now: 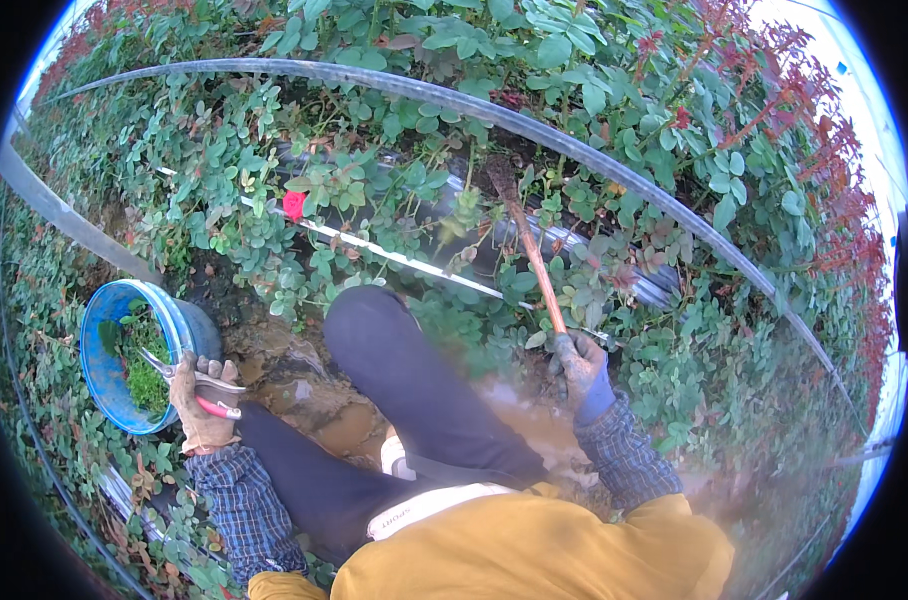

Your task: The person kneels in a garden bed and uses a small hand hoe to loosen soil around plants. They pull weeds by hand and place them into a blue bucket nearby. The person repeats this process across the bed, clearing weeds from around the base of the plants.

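Note:
My left hand [200, 426], in a dirty tan glove, holds pruning shears [218, 408] with a red-and-silver handle. Their blades point up and left, over the near rim of a blue plastic bucket [191, 319]. The bucket leans towards me, with green weeds or cuttings [144, 367] inside. Whether these fingers also grip the rim, I cannot tell. My right hand [583, 369], in a soiled blue-and-grey glove, is closed around the wooden handle of a hand tool [532, 255]. The tool's dirt-caked head [502, 174] reaches in among the stems of the rose bushes [454, 112]; its exact shape is unclear.
A grey pipe or strip [424, 90] arches across the rose bed. Below it run a thin white line [394, 257] and dark plastic sheeting [491, 225]. One red rose [294, 205] stands left of centre. Muddy wet ground [349, 427] lies around my bent legs [416, 367].

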`<state>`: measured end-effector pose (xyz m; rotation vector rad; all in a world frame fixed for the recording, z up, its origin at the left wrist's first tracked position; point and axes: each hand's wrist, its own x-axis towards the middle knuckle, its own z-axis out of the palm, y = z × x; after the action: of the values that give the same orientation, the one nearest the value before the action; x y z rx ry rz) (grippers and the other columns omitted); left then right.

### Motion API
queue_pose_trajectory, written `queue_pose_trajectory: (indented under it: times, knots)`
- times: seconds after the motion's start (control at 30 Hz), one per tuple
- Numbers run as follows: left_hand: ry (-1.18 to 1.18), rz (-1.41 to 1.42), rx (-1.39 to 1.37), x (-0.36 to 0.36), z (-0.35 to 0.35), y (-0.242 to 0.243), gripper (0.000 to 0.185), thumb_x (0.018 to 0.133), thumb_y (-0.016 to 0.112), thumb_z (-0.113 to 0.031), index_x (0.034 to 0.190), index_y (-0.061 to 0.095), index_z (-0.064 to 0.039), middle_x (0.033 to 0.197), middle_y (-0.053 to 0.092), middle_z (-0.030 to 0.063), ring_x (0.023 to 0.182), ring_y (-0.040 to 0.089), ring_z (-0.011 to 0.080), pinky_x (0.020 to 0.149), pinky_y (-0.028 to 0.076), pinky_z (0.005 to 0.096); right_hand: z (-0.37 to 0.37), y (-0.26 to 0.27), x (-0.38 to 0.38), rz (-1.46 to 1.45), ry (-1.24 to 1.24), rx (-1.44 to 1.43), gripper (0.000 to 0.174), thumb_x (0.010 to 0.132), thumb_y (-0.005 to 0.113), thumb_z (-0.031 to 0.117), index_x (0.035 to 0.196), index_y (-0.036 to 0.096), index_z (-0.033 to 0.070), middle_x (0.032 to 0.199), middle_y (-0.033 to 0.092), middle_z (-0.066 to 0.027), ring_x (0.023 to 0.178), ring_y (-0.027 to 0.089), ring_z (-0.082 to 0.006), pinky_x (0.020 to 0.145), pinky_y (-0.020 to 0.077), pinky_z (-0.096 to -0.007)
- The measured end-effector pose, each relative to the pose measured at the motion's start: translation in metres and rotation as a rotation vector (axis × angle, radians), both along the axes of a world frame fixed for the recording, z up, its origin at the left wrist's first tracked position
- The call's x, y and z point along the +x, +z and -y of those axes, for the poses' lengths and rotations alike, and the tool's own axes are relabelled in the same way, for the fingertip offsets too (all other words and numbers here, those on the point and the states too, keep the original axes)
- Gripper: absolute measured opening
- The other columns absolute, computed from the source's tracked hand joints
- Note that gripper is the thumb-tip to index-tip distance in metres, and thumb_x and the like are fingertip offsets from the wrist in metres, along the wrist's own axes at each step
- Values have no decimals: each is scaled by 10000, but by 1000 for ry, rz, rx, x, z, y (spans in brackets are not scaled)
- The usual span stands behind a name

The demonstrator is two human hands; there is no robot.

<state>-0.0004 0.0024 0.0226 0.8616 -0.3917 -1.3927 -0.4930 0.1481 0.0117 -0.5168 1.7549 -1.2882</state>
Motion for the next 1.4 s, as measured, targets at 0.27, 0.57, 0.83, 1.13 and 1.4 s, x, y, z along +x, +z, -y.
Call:
queue_pose_trajectory:
  times: [0.27,0.57,0.83,1.13,1.4]
  knots:
    - [23,25,0,6,-5,-3,332,858,747,-224,1080,553,-74,935,521,18,817,540,157,808,553,400,109,-3,-31,53,16,57,310,967,592,346,1075,627,58,632,543,10,416,410,-65,358,311,-228]
    - [103,79,106,8,-3,-2,302,863,740,-250,1047,549,-105,946,512,11,830,540,155,793,569,409,230,-34,-68,-148,156,-61,274,940,597,288,961,670,24,629,566,-24,451,475,-101,398,355,-273]
    - [70,96,44,-6,-2,0,280,867,745,-255,981,527,-121,865,476,-12,775,517,136,765,557,373,309,-67,-46,-682,-49,4,364,938,621,325,955,701,-29,673,637,-129,578,608,-228,539,467,-396]
    - [35,43,6,-5,6,-8,287,884,728,-247,1056,549,-101,892,484,0,794,512,139,818,546,393,347,-40,-72,510,-50,-305,132,922,672,191,888,587,97,614,503,18,450,458,-109,382,400,-271]
    - [90,1,33,2,5,-15,339,900,713,-240,1158,565,-77,941,540,26,842,563,177,845,568,413,289,-25,-7,584,-400,-351,140,965,610,222,908,598,95,608,504,29,471,446,-96,417,361,-248]
